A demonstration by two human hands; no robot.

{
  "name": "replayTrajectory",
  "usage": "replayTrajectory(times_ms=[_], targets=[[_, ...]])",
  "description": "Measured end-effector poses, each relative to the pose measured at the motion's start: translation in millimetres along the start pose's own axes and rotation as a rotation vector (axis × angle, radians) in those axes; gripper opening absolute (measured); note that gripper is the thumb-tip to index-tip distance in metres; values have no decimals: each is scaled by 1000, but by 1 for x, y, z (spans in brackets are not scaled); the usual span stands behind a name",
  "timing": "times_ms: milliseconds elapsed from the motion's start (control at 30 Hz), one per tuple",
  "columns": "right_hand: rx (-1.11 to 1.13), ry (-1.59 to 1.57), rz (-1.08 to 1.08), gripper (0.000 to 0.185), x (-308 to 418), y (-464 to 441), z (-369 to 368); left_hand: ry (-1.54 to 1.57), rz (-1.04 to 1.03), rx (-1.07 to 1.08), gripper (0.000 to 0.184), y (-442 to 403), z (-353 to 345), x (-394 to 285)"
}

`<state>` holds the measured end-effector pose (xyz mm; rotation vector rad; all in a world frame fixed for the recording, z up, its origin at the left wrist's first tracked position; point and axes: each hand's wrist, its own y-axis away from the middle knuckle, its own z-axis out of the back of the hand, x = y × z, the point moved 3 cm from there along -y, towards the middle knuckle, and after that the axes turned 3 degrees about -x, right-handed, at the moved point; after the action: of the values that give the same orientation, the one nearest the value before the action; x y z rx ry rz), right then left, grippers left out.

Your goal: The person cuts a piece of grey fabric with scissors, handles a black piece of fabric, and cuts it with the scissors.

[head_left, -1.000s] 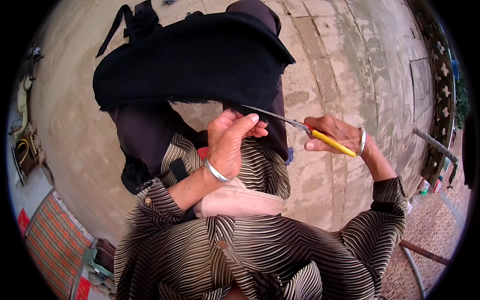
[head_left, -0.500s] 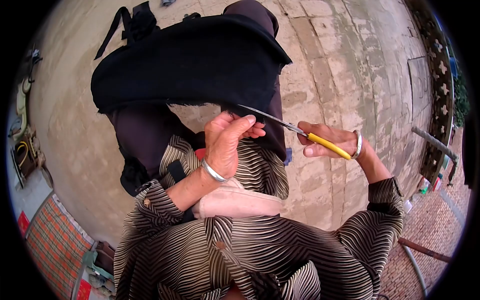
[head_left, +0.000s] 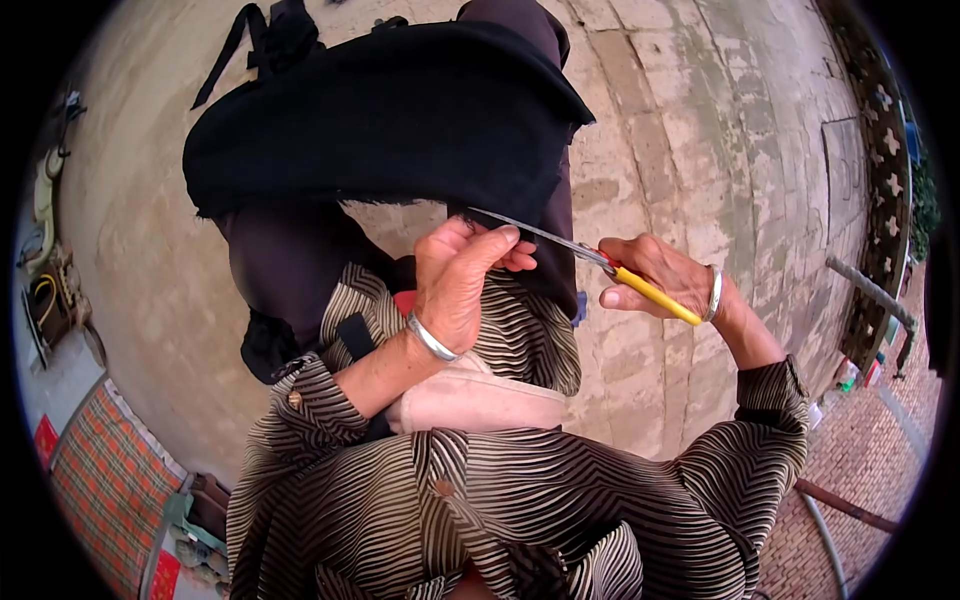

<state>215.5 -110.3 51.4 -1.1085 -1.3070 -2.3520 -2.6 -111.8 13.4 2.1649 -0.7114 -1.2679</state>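
A piece of black cloth (head_left: 370,120) with a frayed near edge lies over my knees. My left hand (head_left: 455,285) pinches that edge between thumb and fingers. Wrapped around the yellow handle of a pair of scissors (head_left: 652,293) are the fingers of my right hand (head_left: 660,275). The blades point left along the cloth's edge, just above my left thumb, with their tips at the fabric. A bit of red shows near the pivot of the scissors.
Black straps (head_left: 255,45) lie on the paved ground (head_left: 660,180) beyond the cloth. At lower left is a plaid cloth (head_left: 115,470) among assorted items. A metal pole (head_left: 870,290) and a patterned low wall (head_left: 880,180) stand to the right.
The scissor blades look closer together, and red shows at the pivot. Both hands have shifted very slightly right; the left keeps its pinch on the cloth.
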Motion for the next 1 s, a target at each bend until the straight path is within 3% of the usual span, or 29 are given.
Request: replayTrajectory(times_ms=[567, 733, 867, 1000], targets=[[-80, 20, -26, 69, -2, -3, -3, -12, -16, 39, 14, -2, 3, 3], [58, 12, 38, 67, -1, -3, -6, -22, -3, 15, 14, -3, 5, 4], [41, 19, 96, 69, -2, -6, -7, -10, -7, 38, 15, 0, 2, 3], [106, -51, -21, 74, 5, -13, -4, 6, -17, 29, 15, 0, 2, 3]])
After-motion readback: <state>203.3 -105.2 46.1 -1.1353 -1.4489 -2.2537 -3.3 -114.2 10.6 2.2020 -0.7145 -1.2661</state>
